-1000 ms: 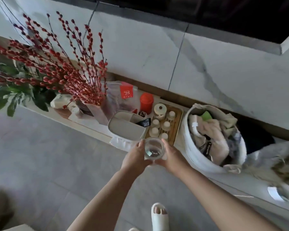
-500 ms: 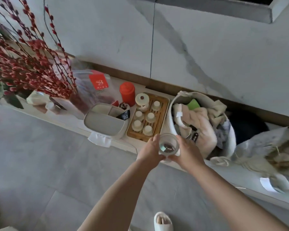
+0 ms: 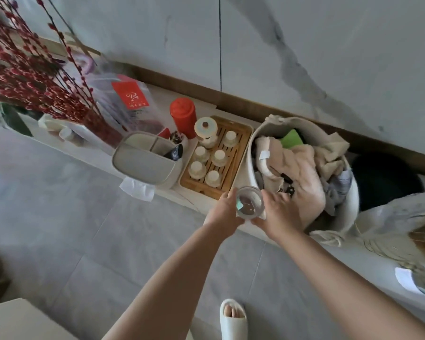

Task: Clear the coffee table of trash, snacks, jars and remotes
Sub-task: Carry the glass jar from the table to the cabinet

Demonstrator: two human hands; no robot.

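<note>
Two hands cradle a clear jar [image 3: 249, 203] above the front edge of a low ledge [image 3: 199, 204] along a marble wall. The left hand [image 3: 222, 213] cups the jar's near side and the right hand [image 3: 280, 212] presses the far side, both grasping it upright, mouth up, probably so the dark bits inside stay put. No lid is visible on it. The jar sits between a bamboo tea tray [image 3: 231, 168] of small white cups and a white basket [image 3: 260, 133] stuffed with cloth, just clear of both; whether its base touches the ledge cannot be told. The two-handed hold suggests careful placement into the narrow gap there, though that is a judgement. Further left, a grey divided organiser [image 3: 142, 165] holds a black remote [image 3: 174, 153], with a tissue [image 3: 138, 190] hanging off the edge beneath it. Behind stand a red canister [image 3: 183, 116], a plastic bag [image 3: 123, 101] with a red label, and red berry branches [image 3: 22, 69]. A white slipper [image 3: 232, 320] shows on the grey floor below.
</note>
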